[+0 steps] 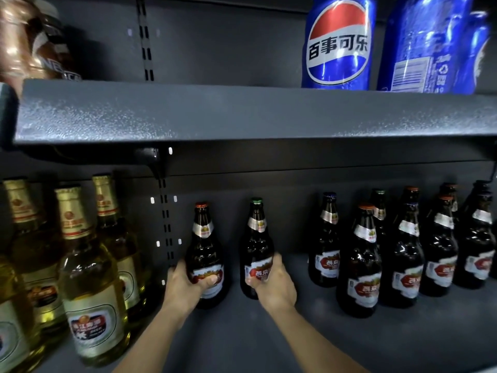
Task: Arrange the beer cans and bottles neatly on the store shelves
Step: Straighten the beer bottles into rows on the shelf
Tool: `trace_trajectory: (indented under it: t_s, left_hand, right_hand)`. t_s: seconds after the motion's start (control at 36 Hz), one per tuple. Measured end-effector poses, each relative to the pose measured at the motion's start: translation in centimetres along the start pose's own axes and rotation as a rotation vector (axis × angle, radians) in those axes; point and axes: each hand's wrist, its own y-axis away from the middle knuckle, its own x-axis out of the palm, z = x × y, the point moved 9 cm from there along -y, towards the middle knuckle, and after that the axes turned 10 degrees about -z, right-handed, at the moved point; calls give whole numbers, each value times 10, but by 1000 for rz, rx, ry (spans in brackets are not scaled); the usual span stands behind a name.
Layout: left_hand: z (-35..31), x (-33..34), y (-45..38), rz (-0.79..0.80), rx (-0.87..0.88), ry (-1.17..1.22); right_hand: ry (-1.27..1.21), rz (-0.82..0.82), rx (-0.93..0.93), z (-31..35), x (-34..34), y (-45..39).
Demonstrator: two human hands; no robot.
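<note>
Gripping two dark beer bottles, your left hand holds the red-capped bottle, your right hand the green-capped one, mid-shelf; Pepsi bottle reads 百事可乐.

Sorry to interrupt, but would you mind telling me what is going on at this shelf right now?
A person is stocking dark beer bottles on the lower shelf. The left hand grips a red-capped bottle, and the right hand grips a green-capped bottle beside it; both stand upright near the back wall. More dark bottles are grouped to the right, pale gold-foiled bottles to the left, and blue cola bottles sit on the shelf above.
</note>
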Motion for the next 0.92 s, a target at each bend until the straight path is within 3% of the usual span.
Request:
trace_trajectory:
  t_s: [0.14, 0.28, 0.36, 0.44, 0.53, 0.61, 0.72, 0.83, 0.92]
  left_hand:
    - [-10, -3, 11, -28, -1, 4]
    - [-19, -12, 25, -112, 6, -55]
    - [-46, -32, 45, -350, 102, -179]
    - [-79, -37, 71, -469, 257, -83]
    - [-96, -21, 87, -407, 367, 6]
    - [-101, -9, 101, -334, 396, 96]
    - [-95, 14, 113, -109, 444, 109]
    - [-79, 47, 131, 259, 477, -101]
    - [-64, 58, 143, 409, 425, -161]
  right_hand:
    - [13, -70, -96, 11, -17, 10]
    - [-361, -756, -332, 10, -132, 43]
    - [-366, -896, -208, -32, -179, 37]
    - [-302, -726, -40, -70, -185, 15]
    - [-220, -486, 73, -100, -165, -2]
    - [-203, -361, 200, -122, -150, -10]
    - [-153, -347, 270, -122, -150, -3]
    - [-114, -342, 217, -91, -141, 26]
    - [-102, -244, 158, -61, -117, 49]
